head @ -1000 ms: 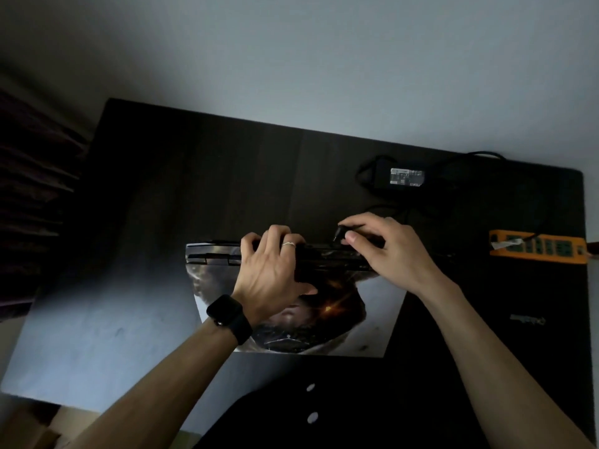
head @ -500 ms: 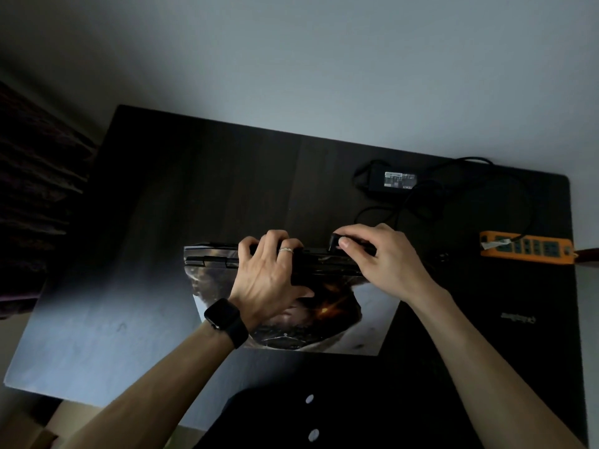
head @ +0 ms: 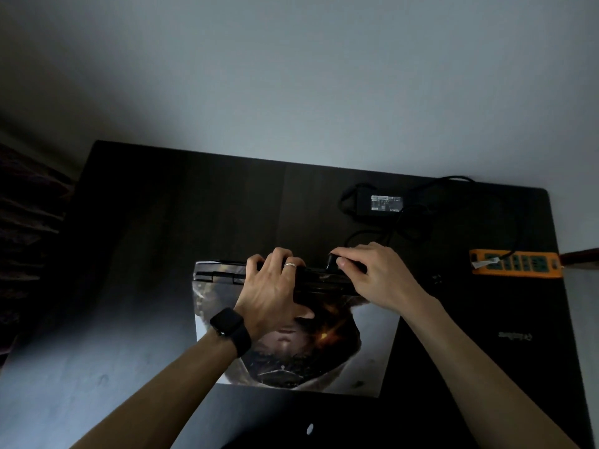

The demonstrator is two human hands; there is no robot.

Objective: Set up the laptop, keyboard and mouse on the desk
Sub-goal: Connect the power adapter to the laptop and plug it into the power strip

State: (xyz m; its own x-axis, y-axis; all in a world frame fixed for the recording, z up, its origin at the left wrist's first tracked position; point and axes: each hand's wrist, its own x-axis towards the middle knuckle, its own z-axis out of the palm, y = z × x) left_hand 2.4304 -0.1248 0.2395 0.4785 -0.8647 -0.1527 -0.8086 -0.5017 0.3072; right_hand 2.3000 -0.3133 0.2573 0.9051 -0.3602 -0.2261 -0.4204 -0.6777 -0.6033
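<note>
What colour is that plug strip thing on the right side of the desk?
Orange, with dark sockets; the power strip shows best in the head view.

desk [head: 194,205] | on it: laptop [head: 372,351], power adapter [head: 385,203], orange power strip [head: 515,264]

The left hand [head: 269,293] covers the middle of the laptop [head: 291,358] along its far edge. The right hand [head: 379,280] hides the far right corner and most of the dark piece [head: 332,262] it pinches. At 1 o'clock the label on the power adapter [head: 385,203] is too small to read. The logo [head: 515,336] at 4 o'clock is too blurred to read. The left forearm [head: 168,393] and right forearm [head: 486,384] run off the bottom edge.
</note>
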